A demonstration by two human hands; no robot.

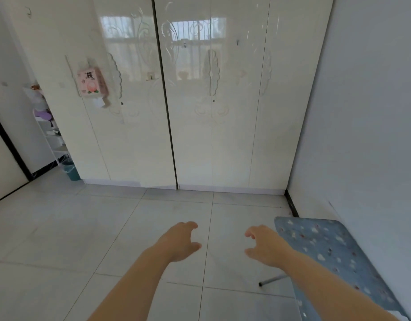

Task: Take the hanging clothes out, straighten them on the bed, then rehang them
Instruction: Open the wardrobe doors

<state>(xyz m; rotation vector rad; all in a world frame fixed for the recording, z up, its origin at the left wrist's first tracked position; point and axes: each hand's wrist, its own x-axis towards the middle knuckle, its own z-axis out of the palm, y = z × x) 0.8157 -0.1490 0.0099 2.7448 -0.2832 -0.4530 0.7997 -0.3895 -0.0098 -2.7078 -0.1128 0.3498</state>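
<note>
A tall glossy cream wardrobe (188, 135) fills the wall ahead, all its doors closed, so no clothes show. Ornate handles (213, 72) sit at the middle of the right pair of doors. My left hand (181, 242) and my right hand (264, 244) reach forward over the tiled floor, fingers loosely spread, holding nothing. Both are well short of the wardrobe. At lower right lies a corner of the bed (334, 256) under a blue patterned cover.
A pink tissue pack (92, 82) hangs on the left wardrobe door. A white shelf rack (49, 130) and a teal bin (71, 169) stand at the left. A metal leg (271, 280) sticks out under the bed. A white wall (366, 112) runs along the right.
</note>
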